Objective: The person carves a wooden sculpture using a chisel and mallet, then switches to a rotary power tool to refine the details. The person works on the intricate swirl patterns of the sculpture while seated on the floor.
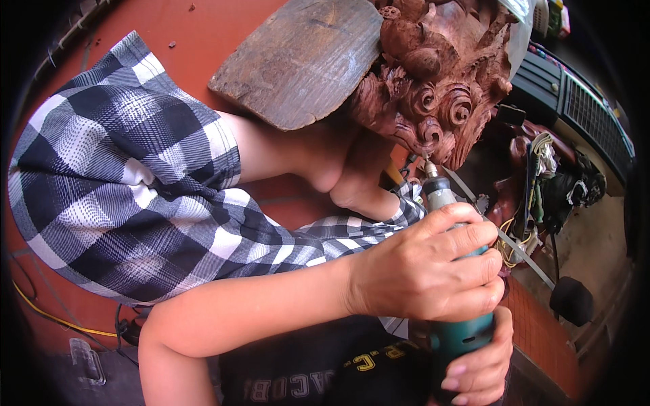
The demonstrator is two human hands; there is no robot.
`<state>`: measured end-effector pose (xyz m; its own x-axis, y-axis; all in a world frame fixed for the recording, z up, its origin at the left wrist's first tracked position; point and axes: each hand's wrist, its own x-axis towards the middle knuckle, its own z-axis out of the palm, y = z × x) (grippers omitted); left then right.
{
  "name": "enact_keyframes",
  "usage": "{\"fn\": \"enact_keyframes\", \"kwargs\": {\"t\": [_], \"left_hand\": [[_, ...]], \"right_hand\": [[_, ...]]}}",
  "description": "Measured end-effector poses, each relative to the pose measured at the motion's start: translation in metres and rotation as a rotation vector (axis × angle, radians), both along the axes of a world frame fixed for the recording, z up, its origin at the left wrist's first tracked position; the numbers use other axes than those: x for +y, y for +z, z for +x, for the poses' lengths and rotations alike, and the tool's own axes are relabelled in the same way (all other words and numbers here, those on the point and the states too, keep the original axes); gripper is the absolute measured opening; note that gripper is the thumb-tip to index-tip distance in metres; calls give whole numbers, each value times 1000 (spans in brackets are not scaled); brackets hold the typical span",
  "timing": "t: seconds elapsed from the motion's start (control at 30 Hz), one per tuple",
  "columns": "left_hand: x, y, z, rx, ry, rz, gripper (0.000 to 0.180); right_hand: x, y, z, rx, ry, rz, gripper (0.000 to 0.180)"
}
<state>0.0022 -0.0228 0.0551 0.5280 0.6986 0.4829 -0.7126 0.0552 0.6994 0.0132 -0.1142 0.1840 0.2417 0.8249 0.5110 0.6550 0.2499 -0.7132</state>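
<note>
One board flanks the carving, perhaps touching it.

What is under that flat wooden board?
A bare leg from checked cloth runs in beneath the wooden board, whose left side borders red floor. The board covers the rest: what else lies there, or holds it up, cannot be seen.

A red tiled floor is crossed by grout lines at left; a tan floor patch is seen at right.
</note>
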Motion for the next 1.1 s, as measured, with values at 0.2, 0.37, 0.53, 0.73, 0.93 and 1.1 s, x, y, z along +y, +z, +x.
{"fn": "enact_keyframes", "kwargs": {"t": [0.2,0.37,0.53,0.73,0.93,1.1], "left_hand": [[5,-13,0,-20,-5,-17,12],[12,-3,-14,170,-8,46,10],[42,-5,-34,345,-35,194,21],[46,-38,-28,260,-109,131,31],[41,-49,-13,206,-83,6,24],[39,-47,-9,171,-121,-64,26]], "right_hand": [[13,-28,-4,-159,-222,-53,5],[24,-13,16,-200,103,-107,11],[79,-12,16,-190,215,-336,10],[80,-36,9,-376,191,-430,31],[104,-34,22,-354,269,-624,26],[102,-39,21,-354,193,-579,25]]}}
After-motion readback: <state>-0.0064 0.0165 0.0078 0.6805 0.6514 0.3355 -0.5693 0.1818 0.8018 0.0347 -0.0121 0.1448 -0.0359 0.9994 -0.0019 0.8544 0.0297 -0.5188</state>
